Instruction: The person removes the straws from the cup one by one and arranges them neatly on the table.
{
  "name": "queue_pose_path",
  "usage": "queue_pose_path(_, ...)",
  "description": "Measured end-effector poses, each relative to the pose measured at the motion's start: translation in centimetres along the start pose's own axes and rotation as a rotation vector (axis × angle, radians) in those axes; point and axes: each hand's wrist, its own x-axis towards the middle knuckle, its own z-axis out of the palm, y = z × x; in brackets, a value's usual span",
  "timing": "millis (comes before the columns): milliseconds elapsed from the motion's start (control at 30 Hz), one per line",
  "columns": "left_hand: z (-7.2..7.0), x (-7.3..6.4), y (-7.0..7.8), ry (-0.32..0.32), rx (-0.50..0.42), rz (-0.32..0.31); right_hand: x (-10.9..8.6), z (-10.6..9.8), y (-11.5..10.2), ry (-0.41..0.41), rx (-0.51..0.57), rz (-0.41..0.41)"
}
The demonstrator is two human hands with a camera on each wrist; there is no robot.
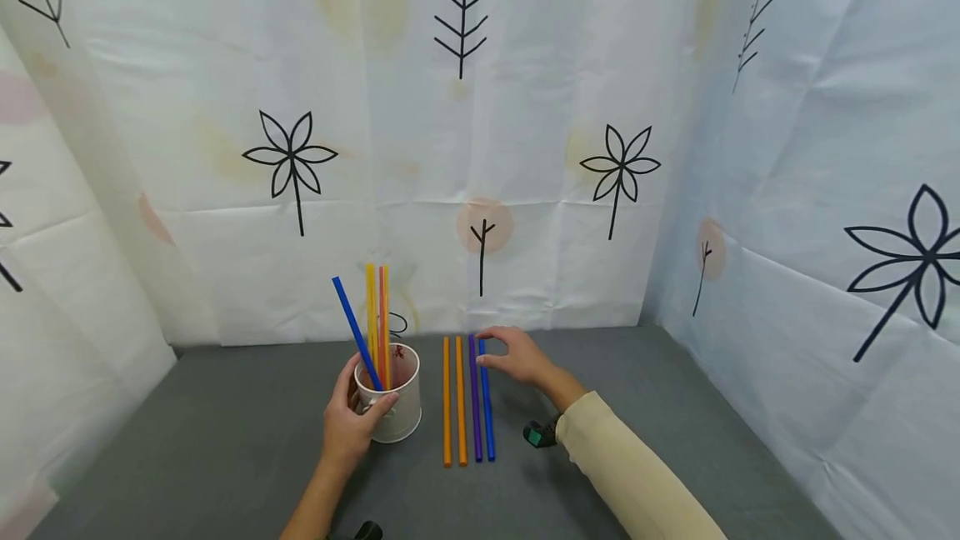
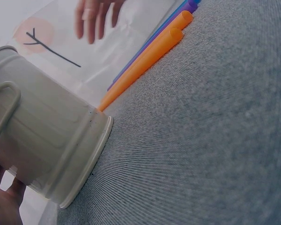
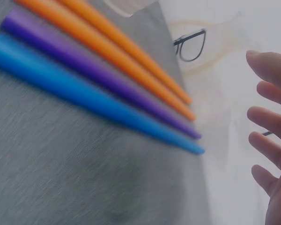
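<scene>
In the head view my left hand (image 1: 348, 425) holds a cream metal cup (image 1: 405, 413) by its side, thumb near the rim. A blue straw (image 1: 352, 319) leans left in the cup, beside upright yellow straws (image 1: 371, 307) and a red one (image 1: 382, 315). Right of the cup lie two orange straws (image 1: 447, 415), a purple straw (image 1: 476, 419) and a blue straw (image 1: 488, 423), roughly parallel. My right hand (image 1: 521, 359) hovers over the far ends of the purple and blue straws. The right wrist view shows its fingers (image 3: 269, 119) spread, with nothing between them.
A grey cloth (image 1: 247, 432) covers the table. White printed curtains (image 1: 540, 273) stand at the back and both sides. A dark strap with a green patch (image 1: 536, 435) shows beneath the right wrist, and a small black object (image 1: 368, 531) sits at the lower edge.
</scene>
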Motion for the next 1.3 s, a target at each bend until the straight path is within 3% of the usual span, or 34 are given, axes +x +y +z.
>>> queue_pose_path(367, 0.1, 0.0, 0.0, 0.004, 0.022, -0.003, 2.6, -0.4, -3.5, 0.146, 0.081, -0.04)
queue_pose_path(633, 0.1, 0.0, -0.1, 0.006, 0.02, 0.0, 4.0, 0.7, -6.1, 0.239, 0.265, -0.081)
queue_pose_path(767, 0.0, 0.0, -0.1, 0.001, 0.02, -0.008, 4.0, 1.2, -7.7, 0.225, 0.33, -0.069)
queue_pose_path(933, 0.0, 0.1, 0.0, -0.001, 0.023, -0.004, 3.8, 1.8, -9.9, 0.186, 0.391, -0.115)
queue_pose_path(1067, 0.0, 0.1, 0.0, -0.003, 0.023, 0.001, 4.8, 3.9, -9.1, 0.163, 0.384, -0.127)
queue_pose_path(1300, -0.2, 0.0, 0.4, -0.016, 0.005, 0.006, 5.2, 5.2, -10.1, 0.052, 0.393, -0.08)
